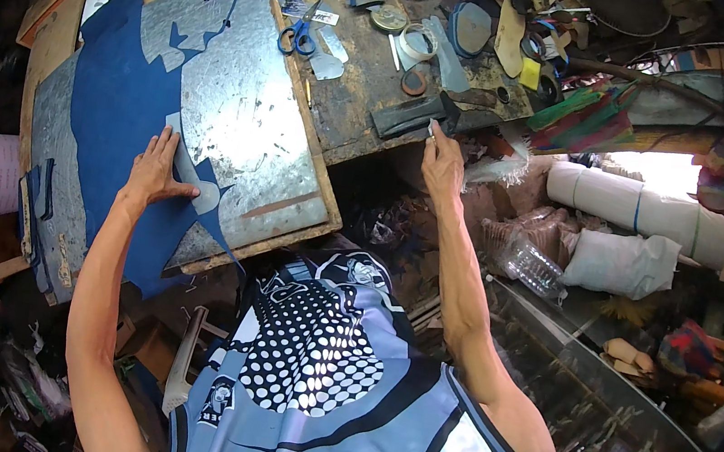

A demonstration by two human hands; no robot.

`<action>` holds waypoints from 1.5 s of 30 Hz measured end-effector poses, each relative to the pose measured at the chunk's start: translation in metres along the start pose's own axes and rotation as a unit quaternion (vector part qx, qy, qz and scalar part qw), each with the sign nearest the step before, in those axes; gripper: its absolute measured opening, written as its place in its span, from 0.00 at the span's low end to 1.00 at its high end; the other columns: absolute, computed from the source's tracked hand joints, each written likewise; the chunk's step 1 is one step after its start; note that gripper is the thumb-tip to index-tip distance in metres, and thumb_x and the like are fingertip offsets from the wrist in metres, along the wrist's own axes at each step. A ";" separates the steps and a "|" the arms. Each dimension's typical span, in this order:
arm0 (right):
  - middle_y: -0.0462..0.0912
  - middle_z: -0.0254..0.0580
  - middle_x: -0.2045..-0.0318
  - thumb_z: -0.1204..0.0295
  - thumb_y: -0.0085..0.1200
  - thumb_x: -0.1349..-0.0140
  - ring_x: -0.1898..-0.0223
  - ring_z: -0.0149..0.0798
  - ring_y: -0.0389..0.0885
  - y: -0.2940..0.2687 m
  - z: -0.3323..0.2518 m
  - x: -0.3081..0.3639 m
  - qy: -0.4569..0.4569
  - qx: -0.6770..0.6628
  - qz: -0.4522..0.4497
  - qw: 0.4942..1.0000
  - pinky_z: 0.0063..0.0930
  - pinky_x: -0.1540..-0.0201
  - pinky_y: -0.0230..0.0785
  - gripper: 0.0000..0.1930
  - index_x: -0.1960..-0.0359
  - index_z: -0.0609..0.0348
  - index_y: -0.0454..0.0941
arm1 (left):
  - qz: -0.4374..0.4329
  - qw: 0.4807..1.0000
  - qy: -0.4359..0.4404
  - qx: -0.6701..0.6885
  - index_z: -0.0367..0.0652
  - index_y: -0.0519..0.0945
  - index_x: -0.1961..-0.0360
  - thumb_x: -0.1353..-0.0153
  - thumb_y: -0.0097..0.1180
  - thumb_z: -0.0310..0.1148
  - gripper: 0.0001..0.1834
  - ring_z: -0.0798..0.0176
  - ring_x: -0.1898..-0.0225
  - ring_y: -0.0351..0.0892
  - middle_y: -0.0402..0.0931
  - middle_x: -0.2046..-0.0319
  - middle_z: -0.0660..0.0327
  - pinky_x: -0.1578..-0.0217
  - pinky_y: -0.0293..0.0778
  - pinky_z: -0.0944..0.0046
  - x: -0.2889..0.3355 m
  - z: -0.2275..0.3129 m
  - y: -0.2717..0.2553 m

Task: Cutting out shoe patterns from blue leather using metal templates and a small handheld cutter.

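Note:
A large blue sheet [119, 93], of leather or cloth, lies over the metal-topped board [257, 84] on the left, its right edge cut ragged. On that sheet rests a long grey pattern piece [205, 197] with a rounded end. My left hand [152, 173] presses it flat, thumb and fingers spread. At the right, by the front edge of the wooden bench, my right hand [443, 165] is closed around a small tool with a pale end; its kind is hidden in the fingers. Just beyond that hand lies a black flat strip [403, 119].
Blue-handled scissors [298, 35], a tape roll [417, 42], a round tin [387, 18] and several cut pieces lie on the wooden bench [350, 106]. Narrow blue strips [45, 189] sit at the board's left edge. White rolls [639, 208] and a plastic bottle [532, 265] are at the right.

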State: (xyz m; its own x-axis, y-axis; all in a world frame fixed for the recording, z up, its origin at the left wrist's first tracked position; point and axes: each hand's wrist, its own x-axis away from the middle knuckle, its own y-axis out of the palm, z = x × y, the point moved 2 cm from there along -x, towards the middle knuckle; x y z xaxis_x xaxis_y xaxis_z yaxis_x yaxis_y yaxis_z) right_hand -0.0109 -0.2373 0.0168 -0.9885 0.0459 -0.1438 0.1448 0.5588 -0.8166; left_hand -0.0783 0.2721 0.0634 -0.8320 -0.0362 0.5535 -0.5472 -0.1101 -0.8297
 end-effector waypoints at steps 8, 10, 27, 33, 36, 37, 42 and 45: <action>0.72 0.49 0.63 0.78 0.50 0.41 0.59 0.55 0.74 0.003 -0.011 0.018 -0.072 0.030 -0.011 0.997 0.44 0.56 0.70 0.22 0.45 0.43 0.77 | -0.012 1.000 0.002 -0.007 0.43 0.50 0.27 0.70 0.74 0.65 0.72 0.43 0.26 0.44 0.41 0.25 0.54 0.34 0.54 0.32 -0.001 0.000 0.000; 0.70 0.47 0.63 0.80 0.50 0.43 0.60 0.53 0.74 0.012 -0.028 0.031 -0.131 0.030 -0.066 0.989 0.44 0.59 0.71 0.24 0.46 0.37 0.77 | -0.011 1.000 -0.004 -0.010 0.43 0.49 0.27 0.70 0.74 0.64 0.72 0.43 0.26 0.44 0.41 0.25 0.54 0.34 0.54 0.34 -0.002 0.001 -0.001; 0.73 0.47 0.65 0.80 0.50 0.42 0.60 0.53 0.75 0.003 -0.018 0.012 -0.018 0.011 0.015 1.000 0.43 0.60 0.71 0.23 0.47 0.40 0.79 | -0.006 1.000 -0.004 -0.005 0.42 0.50 0.27 0.70 0.75 0.64 0.73 0.42 0.26 0.45 0.42 0.25 0.54 0.34 0.55 0.34 -0.002 0.001 -0.002; 0.72 0.47 0.65 0.79 0.51 0.42 0.61 0.53 0.75 0.010 -0.017 0.015 -0.059 0.028 -0.008 0.998 0.43 0.60 0.71 0.21 0.49 0.39 0.79 | -0.004 1.000 -0.003 -0.007 0.42 0.50 0.27 0.70 0.75 0.65 0.73 0.42 0.26 0.44 0.42 0.25 0.53 0.34 0.55 0.34 -0.003 0.001 -0.001; 0.72 0.46 0.65 0.79 0.52 0.42 0.63 0.52 0.75 0.012 -0.026 0.022 -0.080 0.027 -0.026 0.996 0.44 0.60 0.71 0.21 0.49 0.40 0.79 | -0.003 1.000 -0.001 -0.007 0.42 0.50 0.27 0.70 0.75 0.65 0.73 0.42 0.26 0.44 0.42 0.25 0.53 0.34 0.55 0.34 -0.002 -0.003 0.002; 0.72 0.46 0.65 0.79 0.52 0.42 0.63 0.52 0.75 0.011 -0.042 0.029 -0.123 0.030 -0.061 0.990 0.44 0.60 0.71 0.21 0.48 0.40 0.79 | -0.003 1.000 -0.001 -0.006 0.42 0.50 0.27 0.71 0.75 0.65 0.73 0.42 0.26 0.44 0.41 0.25 0.53 0.34 0.55 0.34 -0.003 -0.004 0.004; 0.71 0.45 0.69 0.79 0.53 0.42 0.65 0.49 0.74 0.008 -0.018 0.013 -0.080 0.043 0.015 0.996 0.39 0.64 0.69 0.20 0.49 0.41 0.81 | 0.002 1.000 0.001 -0.002 0.42 0.51 0.27 0.70 0.75 0.64 0.72 0.41 0.26 0.45 0.42 0.25 0.53 0.34 0.55 0.33 -0.002 0.000 0.001; 0.72 0.47 0.67 0.79 0.52 0.42 0.64 0.50 0.74 0.012 -0.035 0.030 -0.134 0.033 -0.050 0.989 0.42 0.62 0.69 0.21 0.49 0.41 0.81 | 0.000 1.000 0.000 0.002 0.42 0.51 0.27 0.70 0.75 0.64 0.72 0.41 0.26 0.45 0.42 0.25 0.53 0.35 0.55 0.32 -0.002 -0.001 0.001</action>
State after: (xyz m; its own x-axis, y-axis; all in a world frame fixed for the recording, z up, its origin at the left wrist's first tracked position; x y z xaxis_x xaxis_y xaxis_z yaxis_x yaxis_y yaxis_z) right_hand -0.0400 -0.2002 0.0229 -0.9526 -0.2326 -0.1959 0.0580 0.4934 -0.8679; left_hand -0.0769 0.2726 0.0612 -0.8322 -0.0368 0.5533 -0.5465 -0.1145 -0.8296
